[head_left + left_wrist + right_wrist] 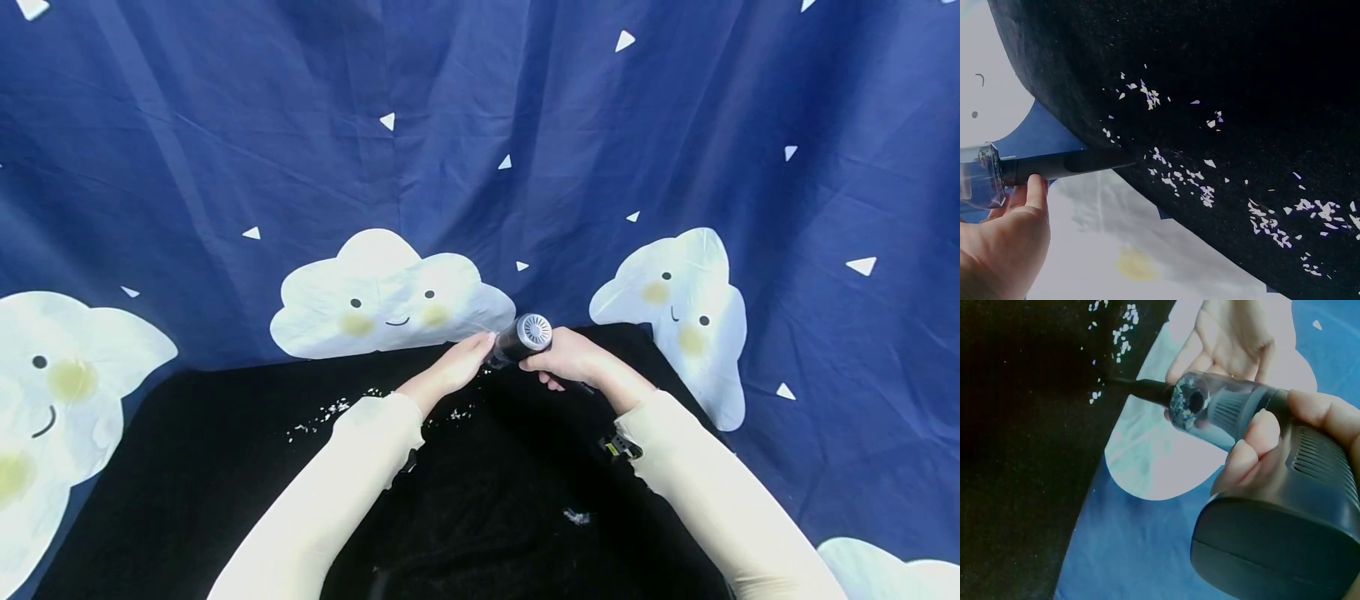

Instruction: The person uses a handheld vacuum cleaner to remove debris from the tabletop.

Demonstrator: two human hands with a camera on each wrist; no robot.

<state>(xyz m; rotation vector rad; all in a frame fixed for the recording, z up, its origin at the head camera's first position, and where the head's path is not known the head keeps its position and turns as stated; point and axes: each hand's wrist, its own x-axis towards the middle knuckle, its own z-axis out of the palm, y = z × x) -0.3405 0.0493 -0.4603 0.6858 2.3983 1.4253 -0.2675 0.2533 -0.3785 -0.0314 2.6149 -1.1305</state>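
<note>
My right hand (573,358) grips the dark body of a small handheld vacuum (525,337) at the far edge of a black cloth (225,467). In the right wrist view its fingers (1254,450) wrap the body (1285,506) behind a clear dust cup (1204,409) with scraps inside. The thin black nozzle (1066,165) points at white paper scraps (1191,181) on the cloth and reaches its edge. My left hand (453,367) lies with straight fingers against the cup's front; its thumb (1035,190) touches the nozzle's base.
Scraps (330,412) are scattered along the cloth left of my hands, with one small clump (576,517) near my right forearm. A blue sheet with white clouds (480,125) lies under the cloth and rises behind it. A camera strap (618,447) sits on my right wrist.
</note>
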